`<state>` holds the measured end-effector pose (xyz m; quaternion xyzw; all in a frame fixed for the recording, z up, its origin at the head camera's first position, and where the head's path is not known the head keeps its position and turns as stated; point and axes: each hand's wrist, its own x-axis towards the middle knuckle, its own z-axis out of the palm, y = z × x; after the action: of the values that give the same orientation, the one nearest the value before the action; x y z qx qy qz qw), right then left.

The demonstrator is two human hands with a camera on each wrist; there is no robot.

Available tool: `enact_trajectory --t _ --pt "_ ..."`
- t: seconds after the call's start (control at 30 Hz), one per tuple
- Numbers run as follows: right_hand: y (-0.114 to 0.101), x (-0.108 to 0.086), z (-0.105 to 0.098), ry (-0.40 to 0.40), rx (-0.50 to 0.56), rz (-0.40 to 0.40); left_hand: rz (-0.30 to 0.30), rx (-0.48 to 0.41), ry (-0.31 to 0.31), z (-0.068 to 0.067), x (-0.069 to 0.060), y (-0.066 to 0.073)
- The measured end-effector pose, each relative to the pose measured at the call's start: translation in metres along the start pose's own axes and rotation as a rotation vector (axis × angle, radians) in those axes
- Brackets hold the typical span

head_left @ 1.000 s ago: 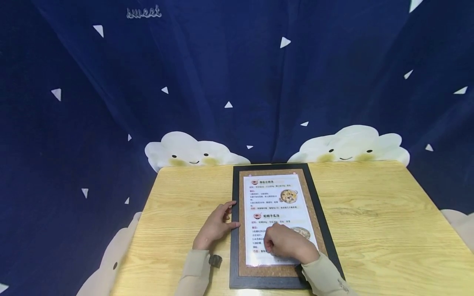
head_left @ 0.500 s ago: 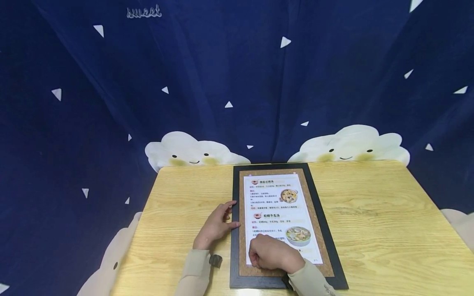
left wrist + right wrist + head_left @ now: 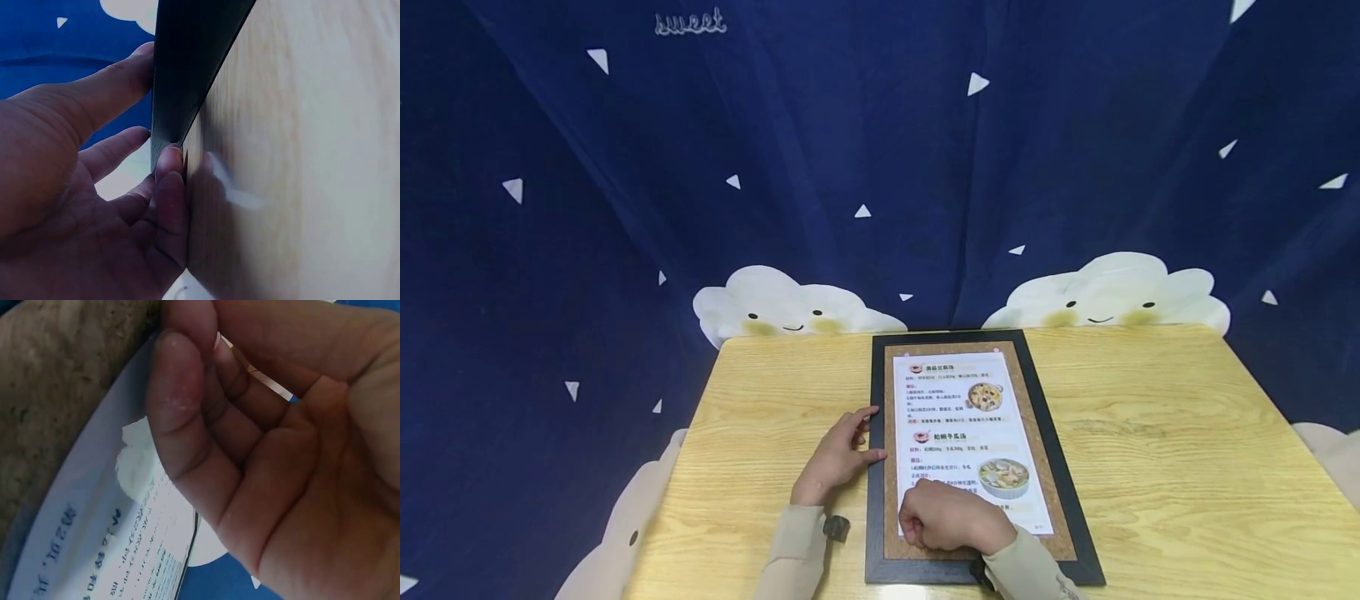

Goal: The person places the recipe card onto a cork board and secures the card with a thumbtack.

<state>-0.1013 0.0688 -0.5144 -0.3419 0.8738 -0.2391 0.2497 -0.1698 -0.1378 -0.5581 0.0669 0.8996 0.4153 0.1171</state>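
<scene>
A black-framed cork board [image 3: 876, 517] lies on the wooden table, with a printed recipe sheet [image 3: 951, 392] on its cork. Small pink pins [image 3: 996, 350] show at the sheet's top corners. My left hand [image 3: 835, 457] touches the board's left edge with thumb and fingertips, fingers spread; in the left wrist view they lie against the dark frame [image 3: 187, 56]. Over the sheet's lower left part is my right hand [image 3: 955, 515], fingers curled and thumb and fingertips together near the corner. Whether anything sits between those fingertips is hidden, also in the right wrist view.
The light wooden table [image 3: 1150, 433] extends to both sides of the board. Behind it hangs a dark blue curtain [image 3: 880, 150] printed with clouds and white triangles. A dark wrist strap [image 3: 836, 528] sits beside the left sleeve.
My right hand has moved left and toward me, to the sheet's lower left corner, uncovering the lower bowl picture. It has barely shifted in the last half second. My left hand stays put.
</scene>
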Motion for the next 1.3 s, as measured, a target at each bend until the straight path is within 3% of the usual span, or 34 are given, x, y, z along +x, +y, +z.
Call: enact_trajectory --t 0.53,0.87,1.07,1.3 --pt "0.0018 0.0007 0.0029 -0.028 0.07 -0.022 -0.012 0.006 0.001 -0.0001 -0.0021 -0.0008" --pt "0.0083 -0.0003 0.0019 -0.021 0.113 -0.007 0.011 0.009 -0.001 -0.0005 0.0002 0.0018" --pt "0.0081 0.001 0.0017 0.018 0.081 -0.011 0.027 0.021 -0.003 -0.0005 0.0011 0.0017" --pt "0.008 0.0027 0.0022 0.093 0.021 -0.021 0.006 0.02 0.001 -0.0015 -0.0002 0.002"
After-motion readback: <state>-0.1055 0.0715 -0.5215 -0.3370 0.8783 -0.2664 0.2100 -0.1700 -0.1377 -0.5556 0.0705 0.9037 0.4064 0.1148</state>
